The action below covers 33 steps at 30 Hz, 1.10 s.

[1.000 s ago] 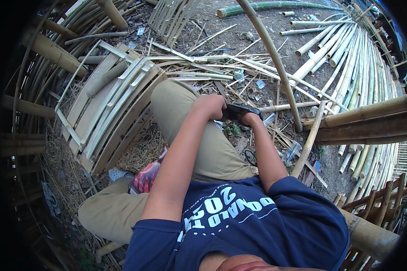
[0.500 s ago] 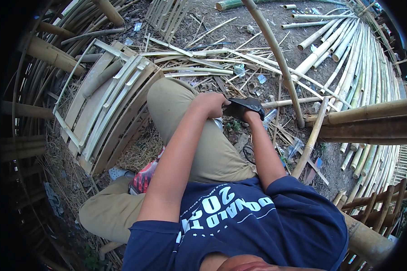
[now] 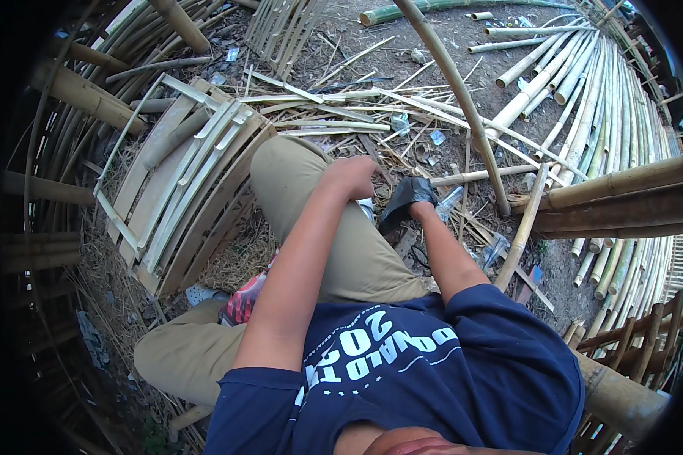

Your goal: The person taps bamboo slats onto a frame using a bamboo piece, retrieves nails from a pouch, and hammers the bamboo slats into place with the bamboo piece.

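My left hand (image 3: 351, 177) hangs bent over my raised knee, its fingers mostly turned down out of sight. Across a small gap from it is my right hand, wrapped in a black glove-like covering (image 3: 407, 202) that hides its fingers. The covering is dark and slightly shiny, and reaches nearly to the wrist. Under my left hand a small whitish thing (image 3: 366, 207) shows, too little of it to name. My khaki trousers (image 3: 292, 186) cover the bent knee beside both hands.
A slatted bamboo frame (image 3: 182, 182) stands at the left, with split strips (image 3: 326, 114) strewn beyond my knee. Long bamboo poles (image 3: 584, 114) lie stacked at the far right. A slanting pole (image 3: 463, 98) rises just past my right hand. A plastic bottle (image 3: 449, 203) lies beside it.
My left hand has come away from the black covering on my right hand. The covered right hand has dropped slightly lower and nearer to me, leaving a gap between them.
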Motion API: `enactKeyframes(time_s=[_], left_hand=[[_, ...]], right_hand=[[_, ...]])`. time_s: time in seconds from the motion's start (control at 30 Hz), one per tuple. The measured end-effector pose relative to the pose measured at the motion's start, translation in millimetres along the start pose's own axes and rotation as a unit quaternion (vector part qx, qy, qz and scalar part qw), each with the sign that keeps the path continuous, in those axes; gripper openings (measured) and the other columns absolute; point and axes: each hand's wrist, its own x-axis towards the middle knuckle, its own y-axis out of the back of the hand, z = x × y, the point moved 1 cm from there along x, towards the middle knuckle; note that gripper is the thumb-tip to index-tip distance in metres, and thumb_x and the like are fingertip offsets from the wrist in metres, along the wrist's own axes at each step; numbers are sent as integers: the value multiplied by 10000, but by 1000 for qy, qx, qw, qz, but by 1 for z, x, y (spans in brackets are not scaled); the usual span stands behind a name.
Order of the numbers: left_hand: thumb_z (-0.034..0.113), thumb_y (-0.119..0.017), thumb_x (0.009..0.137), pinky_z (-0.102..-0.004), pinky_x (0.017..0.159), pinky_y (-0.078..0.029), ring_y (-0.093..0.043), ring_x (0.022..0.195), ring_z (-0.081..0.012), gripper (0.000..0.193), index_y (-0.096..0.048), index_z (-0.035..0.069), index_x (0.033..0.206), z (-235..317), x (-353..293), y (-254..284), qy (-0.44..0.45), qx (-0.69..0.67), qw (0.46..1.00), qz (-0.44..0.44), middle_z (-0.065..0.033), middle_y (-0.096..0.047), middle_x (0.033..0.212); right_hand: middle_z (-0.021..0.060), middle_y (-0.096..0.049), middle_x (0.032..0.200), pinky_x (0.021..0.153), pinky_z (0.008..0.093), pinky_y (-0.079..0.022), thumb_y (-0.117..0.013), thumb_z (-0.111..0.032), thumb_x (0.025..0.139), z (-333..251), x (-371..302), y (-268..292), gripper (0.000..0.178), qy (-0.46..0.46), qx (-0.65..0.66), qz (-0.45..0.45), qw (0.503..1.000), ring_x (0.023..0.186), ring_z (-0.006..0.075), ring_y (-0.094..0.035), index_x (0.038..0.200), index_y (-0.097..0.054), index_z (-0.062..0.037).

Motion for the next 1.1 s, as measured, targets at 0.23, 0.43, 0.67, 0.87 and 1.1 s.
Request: enactKeyframes(time_s=[0.23, 0.43, 0.67, 0.87, 1.1], left_hand=[[14, -573, 821, -413, 1082, -494, -599, 1296, -298, 543, -696, 177, 1325, 26, 1, 6, -61, -29, 996, 61, -65, -627, 1408], [37, -562, 826, -420, 1080, -498, -608, 1279, -300, 530, -700, 178, 1318, 22, -12, 8, -36, -12, 998, 51, -59, -633, 1388], [58, -578, 848, -425, 1072, -504, -615, 1266, -300, 504, -698, 184, 1321, 22, -5, 5, -40, -15, 997, 62, -58, -638, 1386], [52, -574, 856, -423, 1060, -509, -626, 1251, -304, 476, -710, 163, 1298, 34, -8, 10, -51, -12, 996, 68, -70, -662, 1352], [-45, -563, 882, -422, 1044, -512, -659, 1197, -303, 430, -707, 77, 1268, 5, -50, 8, -260, -228, 923, 169, -121, -675, 1310]], right_hand=[[115, -719, 1121, 995, 444, -473, -573, -327, 929, 80, 10, -24, 253, 4, -137, -100, 986, 1102, 329, -638, 1064, -734, -186], [117, -711, 1154, 1039, 443, -464, -568, -310, 929, 76, -6, -34, 269, 67, -67, -127, 987, 1124, 331, -634, 1092, -738, -179], [141, -703, 1219, 1054, 430, -478, -607, -315, 911, 74, -3, -37, 307, 85, -101, -248, 960, 1138, 310, -651, 1129, -749, -152], [113, -745, 996, 839, 399, -554, -685, -294, 871, 75, -7, -1, 240, -29, -31, -505, 862, 886, 240, -710, 1000, -791, -122], [31, -678, 677, 537, 317, -495, -825, -166, 733, -13, 0, 163, 106, -53, 0, -593, 803, 564, 153, -600, 709, -747, -100]])
